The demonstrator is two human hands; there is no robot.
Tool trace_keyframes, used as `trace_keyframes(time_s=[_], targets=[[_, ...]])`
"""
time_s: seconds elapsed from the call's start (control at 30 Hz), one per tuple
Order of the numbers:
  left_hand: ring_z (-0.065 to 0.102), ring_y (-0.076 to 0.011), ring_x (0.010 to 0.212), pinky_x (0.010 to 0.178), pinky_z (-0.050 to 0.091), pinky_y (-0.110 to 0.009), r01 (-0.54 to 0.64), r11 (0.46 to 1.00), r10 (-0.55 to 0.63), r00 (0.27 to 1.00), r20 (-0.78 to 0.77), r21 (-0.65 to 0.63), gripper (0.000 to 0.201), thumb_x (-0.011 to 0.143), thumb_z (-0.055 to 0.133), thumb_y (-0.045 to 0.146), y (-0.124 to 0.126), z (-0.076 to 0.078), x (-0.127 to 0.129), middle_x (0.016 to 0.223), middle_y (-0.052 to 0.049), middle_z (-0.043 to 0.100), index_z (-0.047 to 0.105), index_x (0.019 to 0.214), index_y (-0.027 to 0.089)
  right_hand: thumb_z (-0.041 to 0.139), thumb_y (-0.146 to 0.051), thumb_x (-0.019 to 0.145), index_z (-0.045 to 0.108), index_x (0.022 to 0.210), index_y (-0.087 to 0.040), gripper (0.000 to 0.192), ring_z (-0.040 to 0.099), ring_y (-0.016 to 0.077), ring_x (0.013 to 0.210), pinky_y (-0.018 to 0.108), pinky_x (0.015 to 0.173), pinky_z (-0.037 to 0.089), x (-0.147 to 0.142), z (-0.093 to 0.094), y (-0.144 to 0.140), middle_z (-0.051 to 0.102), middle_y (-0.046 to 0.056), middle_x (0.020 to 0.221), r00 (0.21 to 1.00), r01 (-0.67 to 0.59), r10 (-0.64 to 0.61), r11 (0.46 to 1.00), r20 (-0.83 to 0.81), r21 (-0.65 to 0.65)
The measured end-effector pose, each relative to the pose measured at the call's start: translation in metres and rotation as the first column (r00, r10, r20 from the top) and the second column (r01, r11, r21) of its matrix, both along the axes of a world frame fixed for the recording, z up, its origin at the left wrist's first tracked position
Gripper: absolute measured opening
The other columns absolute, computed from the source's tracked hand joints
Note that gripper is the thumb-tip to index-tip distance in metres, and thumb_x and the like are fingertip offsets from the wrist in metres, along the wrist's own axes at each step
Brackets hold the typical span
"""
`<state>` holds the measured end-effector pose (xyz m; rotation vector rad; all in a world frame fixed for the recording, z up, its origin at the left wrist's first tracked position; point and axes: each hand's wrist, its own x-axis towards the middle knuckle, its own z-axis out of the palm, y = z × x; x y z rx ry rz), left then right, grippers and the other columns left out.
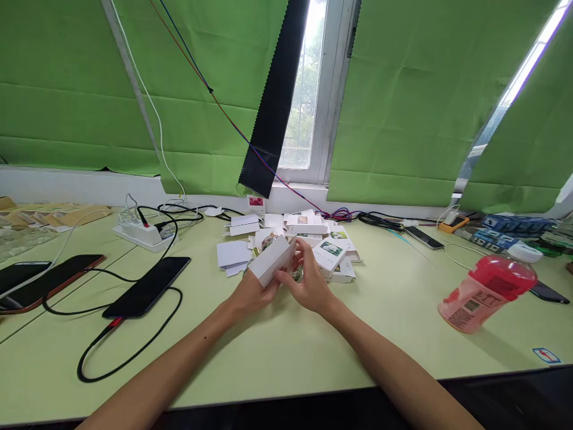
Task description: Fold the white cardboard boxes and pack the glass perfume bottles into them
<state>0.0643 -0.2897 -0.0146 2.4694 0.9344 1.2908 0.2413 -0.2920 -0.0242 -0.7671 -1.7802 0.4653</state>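
Over the middle of the table, my left hand (pixel 251 294) is closed around a small white box (pixel 271 261), which it holds tilted. At the box's right end, the thumb and fingers of my right hand (pixel 310 278) pinch its edge or flap; which of the two I cannot tell. Behind and partly under the hands lies a shiny, rounded object (pixel 269 240), mostly hidden by the box. More white boxes with small pictures, such as one with a green print (pixel 330 253), are heaped just past my right hand. A folded white carton (pixel 233 255) lies to the left.
Left on the table (pixel 313 370) are a black phone (pixel 147 288) with a looped cable, more phones (pixel 54 280) and a white power strip (pixel 145 233). A pink drink bottle (pixel 490 288) leans at the right. Bundled cables (pixel 380 221) run along the back by the window.
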Motion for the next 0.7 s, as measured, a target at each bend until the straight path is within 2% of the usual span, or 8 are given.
trace_keyframes(time_s=[0.17, 0.53, 0.7], targets=[[0.067, -0.0213, 0.086, 0.080, 0.059, -0.036, -0.004, 0.998, 0.004, 1.000, 0.005, -0.056, 0.011, 0.094, 0.050, 0.023, -0.0009, -0.0002, 0.0005, 0.093, -0.006, 0.070, 0.060, 0.098, 0.020, 0.068, -0.042, 0.095, 0.033, 0.149, -0.023, 0.067, 0.058, 0.0203, 0.090, 0.041, 0.082, 0.058, 0.0000, -0.0010, 0.0008, 0.058, 0.009, 0.115, 1.000, 0.021, -0.021, 0.999, 0.012, 0.031], [0.067, -0.0208, 0.086, 0.080, 0.058, -0.036, 0.016, 0.999, -0.015, 0.999, 0.030, -0.031, 0.009, 0.095, 0.051, 0.023, 0.0000, -0.0013, 0.0002, 0.092, -0.004, 0.070, 0.060, 0.097, 0.023, 0.067, -0.043, 0.094, 0.033, 0.149, -0.023, 0.067, 0.058, 0.0211, 0.089, 0.042, 0.082, 0.058, 0.0001, -0.0007, 0.0003, 0.057, 0.008, 0.112, 1.000, 0.024, -0.024, 1.000, 0.014, 0.016], [0.066, -0.0207, 0.084, 0.079, 0.058, -0.037, 0.010, 0.996, -0.009, 1.000, 0.013, -0.086, 0.012, 0.092, 0.051, 0.021, 0.0011, -0.0041, -0.0016, 0.092, -0.004, 0.071, 0.060, 0.100, 0.023, 0.068, -0.042, 0.095, 0.032, 0.149, -0.024, 0.068, 0.058, 0.0204, 0.090, 0.041, 0.082, 0.058, 0.0004, -0.0009, 0.0005, 0.058, 0.009, 0.115, 0.999, 0.026, -0.027, 0.999, 0.017, 0.038]])
